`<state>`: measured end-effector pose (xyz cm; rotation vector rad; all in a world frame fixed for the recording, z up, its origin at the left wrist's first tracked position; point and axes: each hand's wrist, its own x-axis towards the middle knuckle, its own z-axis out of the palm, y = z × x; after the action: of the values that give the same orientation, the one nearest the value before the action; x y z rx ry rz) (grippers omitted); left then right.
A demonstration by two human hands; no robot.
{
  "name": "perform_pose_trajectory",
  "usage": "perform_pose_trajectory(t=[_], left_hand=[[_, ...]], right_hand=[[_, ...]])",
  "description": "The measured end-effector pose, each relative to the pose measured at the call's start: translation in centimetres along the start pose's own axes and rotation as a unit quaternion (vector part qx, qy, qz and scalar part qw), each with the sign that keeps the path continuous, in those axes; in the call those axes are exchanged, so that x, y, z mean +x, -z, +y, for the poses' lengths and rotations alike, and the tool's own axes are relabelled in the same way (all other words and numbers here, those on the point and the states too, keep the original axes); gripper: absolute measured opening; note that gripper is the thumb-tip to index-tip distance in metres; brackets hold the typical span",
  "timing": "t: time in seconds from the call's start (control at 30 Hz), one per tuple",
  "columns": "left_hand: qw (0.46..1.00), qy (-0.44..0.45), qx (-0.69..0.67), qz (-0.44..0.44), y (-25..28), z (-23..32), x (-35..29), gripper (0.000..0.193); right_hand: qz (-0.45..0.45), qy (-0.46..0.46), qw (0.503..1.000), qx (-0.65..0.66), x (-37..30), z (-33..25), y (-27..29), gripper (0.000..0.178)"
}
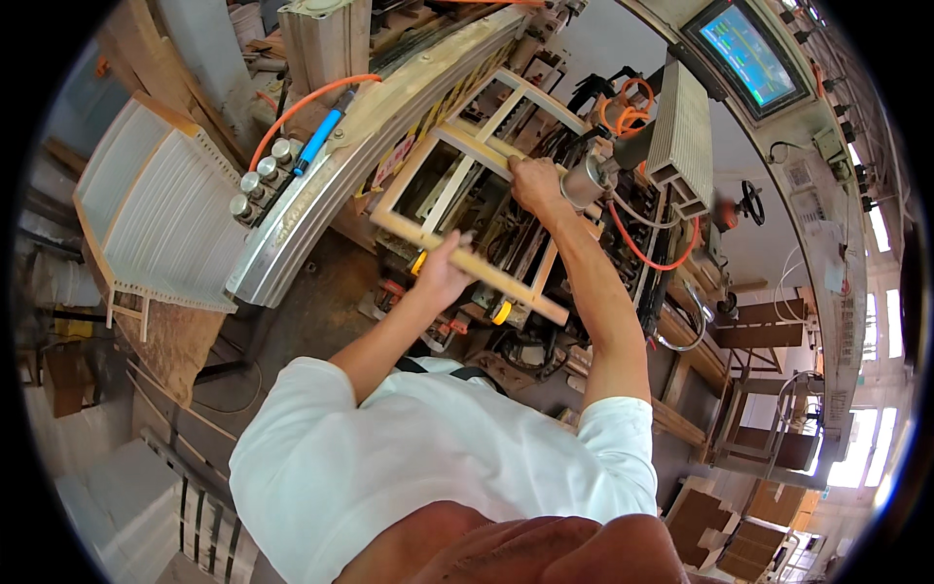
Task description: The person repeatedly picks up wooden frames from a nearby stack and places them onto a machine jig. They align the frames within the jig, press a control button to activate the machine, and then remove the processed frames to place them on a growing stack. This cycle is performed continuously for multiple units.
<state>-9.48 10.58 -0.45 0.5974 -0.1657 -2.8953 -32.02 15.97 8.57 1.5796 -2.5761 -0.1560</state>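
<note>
A pale wooden frame (506, 280) with crossbars lies tilted over a machine bed in front of me. My left hand (444, 273) is closed round its near rail, with the thumb on top. My right hand (538, 187) grips a rail farther away, close beside a silver metal cylinder (584, 183); its fingertips are partly hidden. Beyond my hands, more pale wooden bars (545, 103) form a second rectangular section. I cannot tell whether that section is joined to the frame I hold. Dark machine parts show through the openings.
A pale beam (428, 73) with round metal buttons (258, 183) and a blue cylinder-shaped tool (321, 141) runs along the left. White slatted panels (156, 204) stand beyond it. Orange hoses (652, 261) loop at the right, under a lit screen (744, 54).
</note>
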Motion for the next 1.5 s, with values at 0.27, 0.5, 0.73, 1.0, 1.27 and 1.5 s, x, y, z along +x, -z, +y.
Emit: perform_pose_trajectory(t=[0.27, 0.5, 0.73, 1.0, 1.27, 1.5], left_hand=[[0.994, 0.099, 0.034, -0.019, 5.8, 0.6, -15.3, 0.024], [0.990, 0.113, 0.062, -0.059, 9.3, 3.4, -21.1, 0.024], [0.983, 0.136, 0.101, -0.075, 13.5, 5.3, -25.9, 0.031], [0.994, 0.089, 0.027, 0.063, 15.8, 8.8, -30.6, 0.028], [0.968, -0.032, 0.052, 0.244, 22.0, 12.9, -29.2, 0.009], [0.943, -0.083, 0.070, 0.314, 25.3, 11.2, -28.4, 0.008]], right_hand=[[-0.035, -0.016, 0.999, -0.014, 0.5, -0.7, 0.0, 0.016], [-0.066, -0.042, 0.996, -0.039, 1.3, -1.2, -0.3, 0.027], [-0.067, -0.079, 0.995, 0.016, 2.5, -1.1, -2.0, 0.034], [-0.083, -0.081, 0.993, -0.035, 2.0, -1.4, -1.3, 0.034], [-0.026, -0.065, 0.987, -0.144, 1.2, -2.2, -0.2, 0.045], [-0.020, -0.037, 0.990, -0.132, 0.9, -2.1, 0.1, 0.039]])
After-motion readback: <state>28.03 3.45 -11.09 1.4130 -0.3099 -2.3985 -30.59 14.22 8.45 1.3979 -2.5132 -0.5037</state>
